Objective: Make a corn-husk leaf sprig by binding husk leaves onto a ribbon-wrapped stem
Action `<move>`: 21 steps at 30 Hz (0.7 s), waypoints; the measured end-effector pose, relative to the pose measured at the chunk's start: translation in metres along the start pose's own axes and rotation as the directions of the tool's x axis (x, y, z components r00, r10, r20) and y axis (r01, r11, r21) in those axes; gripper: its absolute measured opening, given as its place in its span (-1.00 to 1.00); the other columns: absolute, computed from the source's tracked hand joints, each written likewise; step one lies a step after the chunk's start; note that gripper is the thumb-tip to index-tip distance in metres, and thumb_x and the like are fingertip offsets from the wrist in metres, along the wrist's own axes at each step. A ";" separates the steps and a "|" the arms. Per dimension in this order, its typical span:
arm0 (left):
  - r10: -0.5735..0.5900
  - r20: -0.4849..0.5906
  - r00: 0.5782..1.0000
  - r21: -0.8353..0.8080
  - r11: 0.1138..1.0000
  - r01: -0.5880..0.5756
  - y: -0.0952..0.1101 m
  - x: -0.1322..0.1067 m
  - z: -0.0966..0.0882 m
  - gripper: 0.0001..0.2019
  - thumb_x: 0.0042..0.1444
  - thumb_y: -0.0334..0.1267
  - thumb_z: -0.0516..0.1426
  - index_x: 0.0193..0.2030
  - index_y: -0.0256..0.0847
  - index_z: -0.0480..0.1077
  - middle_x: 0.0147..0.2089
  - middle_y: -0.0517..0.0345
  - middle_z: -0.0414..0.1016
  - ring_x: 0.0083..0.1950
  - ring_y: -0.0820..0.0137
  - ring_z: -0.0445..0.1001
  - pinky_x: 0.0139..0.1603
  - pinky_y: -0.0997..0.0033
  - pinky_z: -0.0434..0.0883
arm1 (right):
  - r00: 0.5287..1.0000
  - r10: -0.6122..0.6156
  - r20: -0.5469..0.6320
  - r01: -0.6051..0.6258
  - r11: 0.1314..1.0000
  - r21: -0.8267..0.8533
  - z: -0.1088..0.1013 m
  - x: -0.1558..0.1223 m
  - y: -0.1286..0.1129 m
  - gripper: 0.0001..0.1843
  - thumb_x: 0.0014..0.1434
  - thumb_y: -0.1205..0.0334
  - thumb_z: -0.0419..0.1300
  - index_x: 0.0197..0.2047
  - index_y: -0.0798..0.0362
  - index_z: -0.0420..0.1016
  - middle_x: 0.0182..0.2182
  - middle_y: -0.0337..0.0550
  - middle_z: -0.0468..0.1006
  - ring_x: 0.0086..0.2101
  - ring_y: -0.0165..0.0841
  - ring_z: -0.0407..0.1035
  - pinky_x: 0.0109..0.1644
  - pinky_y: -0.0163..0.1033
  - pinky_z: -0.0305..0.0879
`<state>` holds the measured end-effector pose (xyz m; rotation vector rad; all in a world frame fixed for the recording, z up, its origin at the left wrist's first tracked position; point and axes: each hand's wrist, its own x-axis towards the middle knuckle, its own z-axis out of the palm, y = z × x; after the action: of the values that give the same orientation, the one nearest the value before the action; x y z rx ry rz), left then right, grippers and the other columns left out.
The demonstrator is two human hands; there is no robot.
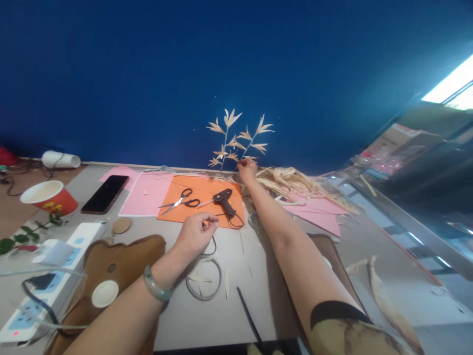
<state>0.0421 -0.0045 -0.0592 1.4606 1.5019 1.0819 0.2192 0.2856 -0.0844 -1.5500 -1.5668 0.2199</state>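
Note:
My right hand (247, 169) reaches far across the table and is closed around the base of a dried straw sprig (236, 140) with pale star-shaped leaves, standing against the blue wall. My left hand (195, 230) hovers near the table's middle with thumb and fingers pinched on something I cannot make out. Just beyond it lies a black glue gun (224, 200) and scissors (181, 200) on an orange sheet (201, 190). A coil of wire (204, 276) lies under the left wrist.
Pink paper sheets (148, 195), a black phone (105, 194), a red paper cup (49, 196) and a white power strip (55, 276) sit at the left. A brown pouch (118, 266) lies near my left arm. Loose straw (295, 181) is piled at the right.

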 end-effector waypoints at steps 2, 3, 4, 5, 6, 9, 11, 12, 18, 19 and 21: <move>0.003 0.000 1.000 0.013 1.000 -0.003 0.001 0.000 0.000 -0.78 0.01 -0.20 0.13 -0.27 -0.23 0.53 -0.44 0.10 0.55 -0.48 0.40 0.45 -0.41 0.43 0.37 | 1.000 -0.002 0.003 0.002 1.000 -0.005 0.000 0.000 -0.001 -0.79 -0.03 0.28 0.16 -0.32 0.16 0.56 -0.35 0.03 0.61 -0.30 -0.21 0.44 -0.12 -0.18 0.28; 0.004 -0.001 1.000 0.020 1.000 -0.004 0.001 0.000 -0.001 -0.79 0.01 -0.20 0.13 -0.27 -0.23 0.53 -0.44 0.10 0.55 -0.48 0.40 0.45 -0.41 0.43 0.36 | 1.000 -0.002 0.003 0.002 1.000 -0.007 -0.001 0.000 -0.001 -0.79 -0.03 0.28 0.16 -0.32 0.16 0.56 -0.35 0.03 0.61 -0.29 -0.21 0.44 -0.11 -0.18 0.28; 0.005 -0.003 1.000 0.027 1.000 -0.005 0.002 0.000 -0.001 -0.79 0.01 -0.21 0.13 -0.27 -0.23 0.53 -0.44 0.10 0.55 -0.48 0.40 0.44 -0.41 0.43 0.36 | 1.000 -0.001 0.003 0.001 1.000 -0.010 -0.001 0.000 -0.001 -0.79 -0.04 0.28 0.16 -0.32 0.16 0.56 -0.34 0.04 0.60 -0.28 -0.21 0.44 -0.11 -0.18 0.28; 0.006 -0.004 1.000 0.034 0.999 -0.006 0.002 0.000 -0.001 -0.79 0.01 -0.21 0.13 -0.27 -0.23 0.53 -0.44 0.10 0.55 -0.49 0.41 0.44 -0.41 0.43 0.36 | 1.000 0.002 0.001 -0.002 1.000 -0.013 -0.001 0.000 -0.001 -0.79 -0.04 0.28 0.17 -0.32 0.16 0.56 -0.34 0.04 0.60 -0.27 -0.20 0.44 -0.10 -0.18 0.28; 0.005 -0.006 1.000 0.042 0.999 -0.005 0.002 0.000 -0.001 -0.79 0.01 -0.22 0.13 -0.27 -0.23 0.53 -0.43 0.10 0.56 -0.49 0.41 0.44 -0.41 0.43 0.36 | 1.000 0.007 -0.001 -0.007 1.000 -0.015 -0.001 0.000 -0.002 -0.79 -0.04 0.28 0.17 -0.32 0.15 0.55 -0.34 0.03 0.60 -0.27 -0.20 0.44 -0.10 -0.18 0.28; -0.001 -0.007 1.000 0.040 0.999 0.001 0.002 0.001 -0.002 -0.80 0.01 -0.22 0.13 -0.28 -0.23 0.53 -0.40 0.10 0.57 -0.49 0.41 0.44 -0.41 0.43 0.36 | 1.000 0.023 -0.007 -0.023 1.000 -0.018 0.001 -0.001 -0.002 -0.79 -0.03 0.27 0.15 -0.33 0.14 0.55 -0.35 0.01 0.60 -0.29 -0.20 0.44 -0.13 -0.18 0.28; -0.005 -0.001 1.000 0.029 1.000 0.005 0.002 0.001 -0.002 -0.79 0.01 -0.22 0.13 -0.27 -0.23 0.53 -0.40 0.09 0.57 -0.48 0.41 0.44 -0.41 0.43 0.36 | 0.999 0.031 -0.008 -0.031 0.999 -0.018 0.002 -0.002 -0.002 -0.79 -0.02 0.26 0.15 -0.32 0.13 0.55 -0.36 -0.01 0.61 -0.31 -0.21 0.44 -0.16 -0.19 0.29; -0.007 -0.001 1.000 0.024 1.000 0.007 0.002 0.001 -0.002 -0.79 0.01 -0.22 0.13 -0.27 -0.23 0.53 -0.40 0.09 0.57 -0.48 0.41 0.44 -0.41 0.43 0.36 | 0.999 0.033 -0.009 -0.033 0.999 -0.018 0.002 -0.003 -0.003 -0.78 -0.02 0.25 0.14 -0.32 0.13 0.55 -0.36 -0.02 0.61 -0.31 -0.21 0.44 -0.16 -0.20 0.29; -0.001 -0.001 1.000 0.029 1.000 0.001 0.001 0.001 -0.002 -0.78 0.01 -0.21 0.13 -0.26 -0.23 0.54 -0.39 0.09 0.57 -0.48 0.41 0.44 -0.41 0.42 0.36 | 0.999 0.031 -0.016 -0.031 0.999 -0.023 0.002 -0.005 -0.004 -0.79 -0.02 0.23 0.16 -0.32 0.11 0.56 -0.36 -0.03 0.62 -0.31 -0.20 0.45 -0.19 -0.21 0.29; -0.002 -0.001 1.000 0.030 1.000 0.002 0.002 0.001 -0.002 -0.78 0.01 -0.22 0.13 -0.26 -0.23 0.54 -0.39 0.09 0.57 -0.47 0.40 0.44 -0.40 0.42 0.36 | 0.999 0.029 -0.016 -0.030 0.999 -0.023 0.002 -0.005 -0.004 -0.79 -0.03 0.23 0.17 -0.33 0.12 0.56 -0.36 -0.03 0.62 -0.31 -0.20 0.45 -0.19 -0.21 0.29; -0.008 0.000 1.000 0.033 0.999 0.008 0.004 0.002 -0.001 -0.78 0.01 -0.22 0.12 -0.27 -0.22 0.54 -0.38 0.09 0.57 -0.47 0.41 0.44 -0.38 0.41 0.36 | 0.999 0.027 -0.017 -0.027 0.999 -0.024 0.002 -0.005 -0.005 -0.80 -0.03 0.22 0.19 -0.34 0.13 0.56 -0.37 -0.01 0.62 -0.31 -0.19 0.45 -0.20 -0.20 0.29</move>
<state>0.0420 -0.0032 -0.0554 1.4757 1.5310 1.0567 0.2132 0.2812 -0.0845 -1.5885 -1.5415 0.2037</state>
